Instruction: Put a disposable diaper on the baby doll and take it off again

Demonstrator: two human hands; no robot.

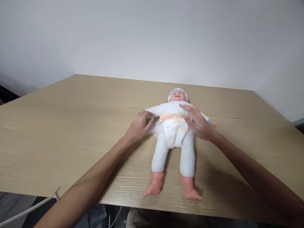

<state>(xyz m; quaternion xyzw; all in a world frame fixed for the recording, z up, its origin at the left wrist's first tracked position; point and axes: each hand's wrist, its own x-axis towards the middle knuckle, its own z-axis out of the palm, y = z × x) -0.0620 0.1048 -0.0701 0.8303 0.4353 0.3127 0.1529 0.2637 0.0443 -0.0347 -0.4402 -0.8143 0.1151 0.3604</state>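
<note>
A baby doll (161,155) lies on its back with its feet toward me. It has a white cloth body and a white headband. Around its hips is a diaper (174,131) with an orange patterned waistband; a pale side flap (155,128) spreads out at the left. My left hand (140,126) rests by the end of the doll's left-side arm, thumb apart from slightly bent fingers, and hides the doll's hand there. Over the right of the doll's belly is my right hand (198,123), its fingers stretched and apart, the thumb near the waistband's right end.
The doll lies on a wide wooden table (59,126) with a thin seam across it. Behind stands a plain pale wall (152,38). A white tube-like rod (30,207) juts in at the lower left, below the front edge. A thin white cable (116,217) hangs under the table.
</note>
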